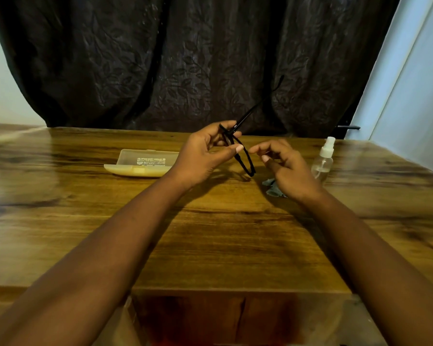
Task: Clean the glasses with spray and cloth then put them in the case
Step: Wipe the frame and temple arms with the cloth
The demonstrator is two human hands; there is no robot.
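The left hand (205, 156) holds a pair of black-framed glasses (243, 156) in the air above the wooden table (210, 233), its thumb and fingers closed on the frame near one hinge. The right hand (285, 168) hovers just beside the lower rim with its fingers loosely curled and holding nothing; whether a fingertip touches the frame I cannot tell. The glasses look light and thin, with stiff but slender temples and lenses that probably smudge and scratch easily, so the frame edge or the bridge seems the safest place to grip, keeping fingers off the glass. The front is seen almost edge-on, its long axis slanting from the left hand down and to the right toward the table, while one unfolded temple runs up and to the right, away from the person, toward the dark curtain (160, 58). A small blue-grey cloth (273, 187) lies on the table under the right hand, a clear spray bottle (323, 163) stands just right of it, and the open pale case (140, 163) lies to the left.
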